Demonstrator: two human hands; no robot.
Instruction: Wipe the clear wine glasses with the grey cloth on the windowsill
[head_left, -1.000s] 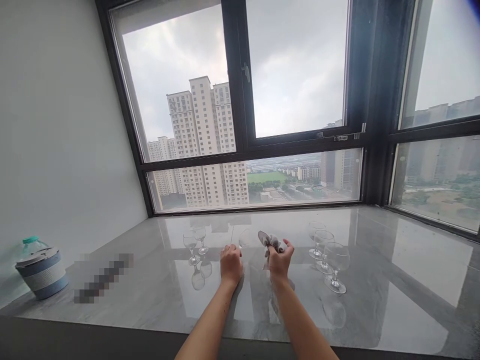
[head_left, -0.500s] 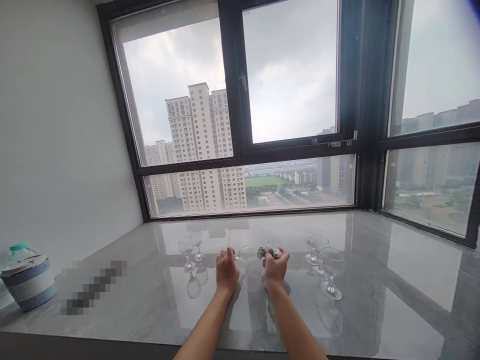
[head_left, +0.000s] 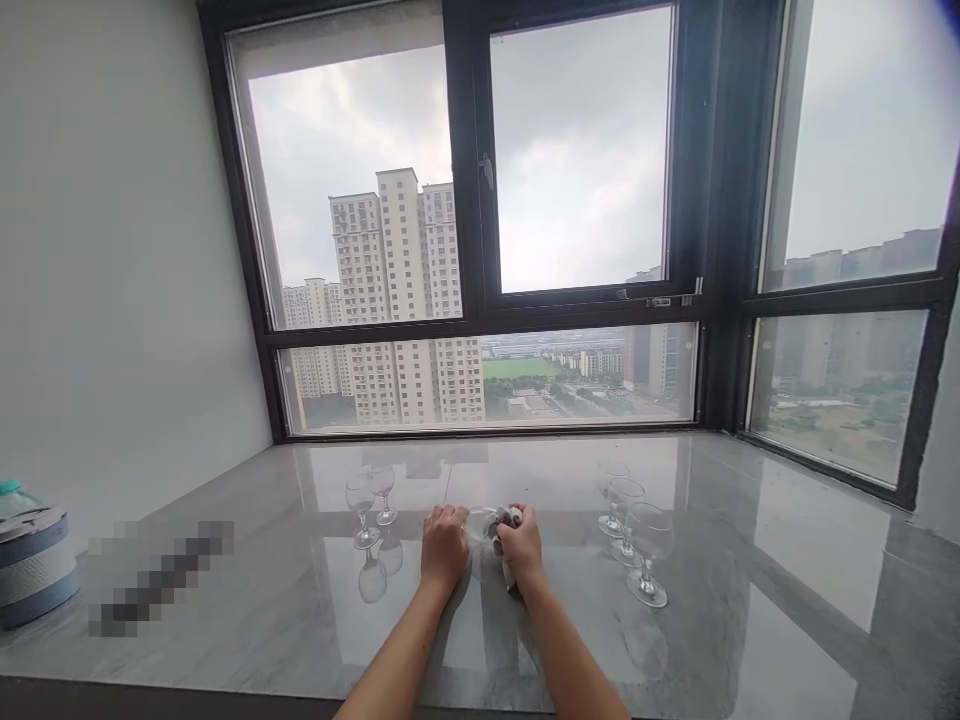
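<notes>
Between my hands a clear stemmed glass (head_left: 478,524) lies on its side in the air, its bowl toward the right. My left hand (head_left: 445,545) is closed round its stem and foot end, which the fingers hide. My right hand (head_left: 523,548) grips a crumpled grey and white cloth (head_left: 504,525), pressed against the rim of the bowl; part of the cloth hangs below the fingers. Two upright wine glasses, one of them nearer (head_left: 361,505), stand left of my left hand. Three more, the nearest (head_left: 649,545) in front, stand in a row at the right.
A glossy grey stone counter (head_left: 300,640) spans the view beneath a dark-framed window (head_left: 480,325). At the far left stand a blue and white container (head_left: 36,575) and a green-capped bottle (head_left: 10,488) behind it. A blurred-out dark patch (head_left: 165,580) lies beside them.
My right hand has moved left with the cloth, from beside the glass's bowl onto its rim. The view has turned slightly to the right.
</notes>
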